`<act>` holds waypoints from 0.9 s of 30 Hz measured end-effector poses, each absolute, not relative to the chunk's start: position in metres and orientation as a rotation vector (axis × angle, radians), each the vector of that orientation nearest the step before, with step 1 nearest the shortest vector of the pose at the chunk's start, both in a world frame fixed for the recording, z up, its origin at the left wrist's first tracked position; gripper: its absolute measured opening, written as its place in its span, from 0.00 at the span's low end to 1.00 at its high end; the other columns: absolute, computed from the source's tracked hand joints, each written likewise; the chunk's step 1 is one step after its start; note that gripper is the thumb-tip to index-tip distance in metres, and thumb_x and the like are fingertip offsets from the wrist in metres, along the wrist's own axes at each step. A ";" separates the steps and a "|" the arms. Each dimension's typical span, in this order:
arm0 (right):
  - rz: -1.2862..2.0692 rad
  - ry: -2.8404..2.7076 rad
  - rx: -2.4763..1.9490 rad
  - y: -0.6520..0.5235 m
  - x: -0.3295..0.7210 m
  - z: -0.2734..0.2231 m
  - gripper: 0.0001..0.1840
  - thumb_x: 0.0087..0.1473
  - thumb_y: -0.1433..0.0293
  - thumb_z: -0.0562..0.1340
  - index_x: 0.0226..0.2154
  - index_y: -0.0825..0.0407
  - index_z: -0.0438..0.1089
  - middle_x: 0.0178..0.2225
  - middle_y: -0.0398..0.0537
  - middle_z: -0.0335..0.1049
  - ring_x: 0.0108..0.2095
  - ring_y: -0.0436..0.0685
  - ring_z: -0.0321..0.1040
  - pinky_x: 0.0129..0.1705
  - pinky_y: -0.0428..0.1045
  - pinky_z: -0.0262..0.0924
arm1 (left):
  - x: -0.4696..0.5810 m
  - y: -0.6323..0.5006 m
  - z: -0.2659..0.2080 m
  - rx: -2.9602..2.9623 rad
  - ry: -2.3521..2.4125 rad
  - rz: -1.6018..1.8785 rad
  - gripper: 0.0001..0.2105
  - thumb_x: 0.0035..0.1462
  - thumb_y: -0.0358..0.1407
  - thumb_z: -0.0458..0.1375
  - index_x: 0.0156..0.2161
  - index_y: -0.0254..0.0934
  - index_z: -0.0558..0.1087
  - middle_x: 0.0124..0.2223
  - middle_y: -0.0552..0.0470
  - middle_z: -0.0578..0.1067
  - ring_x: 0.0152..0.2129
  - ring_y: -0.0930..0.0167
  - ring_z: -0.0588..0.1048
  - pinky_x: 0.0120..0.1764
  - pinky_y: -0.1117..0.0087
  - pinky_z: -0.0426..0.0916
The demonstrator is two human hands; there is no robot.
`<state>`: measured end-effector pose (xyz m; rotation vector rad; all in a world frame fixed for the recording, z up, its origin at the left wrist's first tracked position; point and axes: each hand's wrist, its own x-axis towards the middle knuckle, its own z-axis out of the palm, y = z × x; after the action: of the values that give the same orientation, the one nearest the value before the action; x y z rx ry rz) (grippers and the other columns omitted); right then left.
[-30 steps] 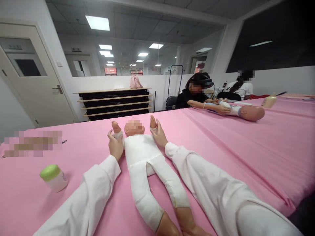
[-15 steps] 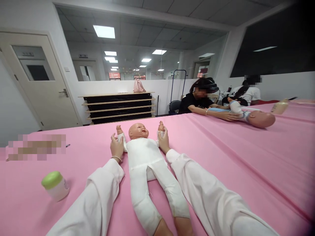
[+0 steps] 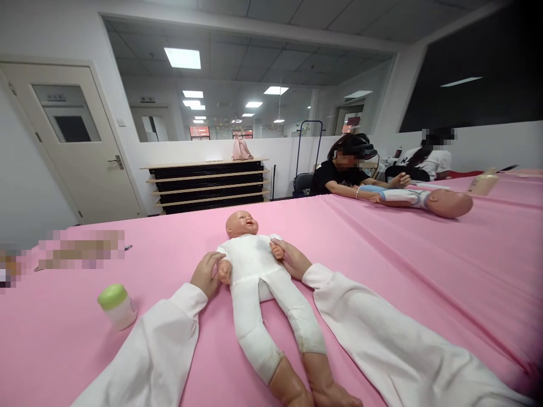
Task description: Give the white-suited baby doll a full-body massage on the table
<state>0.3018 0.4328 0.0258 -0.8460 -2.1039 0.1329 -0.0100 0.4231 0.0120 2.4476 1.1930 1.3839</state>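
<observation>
A baby doll (image 3: 250,260) with a white cloth body lies on its back on the pink-covered table (image 3: 382,282), head away from me and feet close to me. My left hand (image 3: 207,274) is closed around the doll's arm at the left, its small plastic hand showing beside my fingers. On the other side, my right hand (image 3: 292,257) grips the doll's other arm near the wrist. Both doll arms are down along its trunk. Part of my fingers is hidden behind the doll's arms.
A jar with a green lid (image 3: 116,306) stands left of my left sleeve. Across the table at the right, a person in black (image 3: 339,175) handles another doll (image 3: 445,202). A bottle (image 3: 483,182) stands beyond that doll. Another person in white (image 3: 430,161) sits farther back.
My hands have brought the doll's arms from raised beside its head down to its sides. The other person's hands have moved off the second doll's raised arm, which now lies lower.
</observation>
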 end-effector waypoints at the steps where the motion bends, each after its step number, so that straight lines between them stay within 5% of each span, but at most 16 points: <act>1: 0.137 -2.043 -0.888 0.437 0.298 0.026 0.28 0.52 0.69 0.55 0.57 0.51 0.53 0.55 0.52 0.58 0.56 0.58 0.56 0.59 0.60 0.52 | -0.006 0.428 0.014 2.342 1.263 1.444 0.16 0.49 0.32 0.51 0.45 0.36 0.66 0.45 0.46 0.69 0.45 0.68 0.67 0.50 0.63 0.63; 8: 0.266 -1.517 -1.071 0.500 0.271 0.036 0.32 0.54 0.62 0.54 0.59 0.52 0.47 0.59 0.53 0.51 0.59 0.57 0.51 0.59 0.57 0.49 | 0.025 0.471 0.029 1.670 1.701 1.579 0.26 0.59 0.42 0.44 0.62 0.40 0.47 0.51 0.45 0.68 0.44 0.67 0.70 0.42 0.66 0.66; 16: 0.377 -1.412 -1.168 0.532 0.273 0.020 0.21 0.57 0.60 0.54 0.48 0.56 0.62 0.48 0.51 0.63 0.46 0.56 0.63 0.49 0.56 0.59 | 0.017 0.500 0.021 1.618 1.837 1.239 0.23 0.59 0.45 0.41 0.57 0.44 0.60 0.51 0.47 0.70 0.46 0.62 0.70 0.45 0.62 0.64; 27: 0.172 -1.460 -1.036 0.500 0.271 0.019 0.33 0.53 0.59 0.54 0.57 0.55 0.46 0.58 0.59 0.51 0.57 0.60 0.52 0.57 0.59 0.50 | 0.013 0.467 0.023 1.687 1.798 1.523 0.35 0.50 0.42 0.54 0.61 0.39 0.47 0.51 0.45 0.67 0.42 0.68 0.70 0.39 0.71 0.66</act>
<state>0.2714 0.4997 0.0188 -1.0365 -1.4597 0.1719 0.0133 0.4666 0.0229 1.6870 1.7976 1.5231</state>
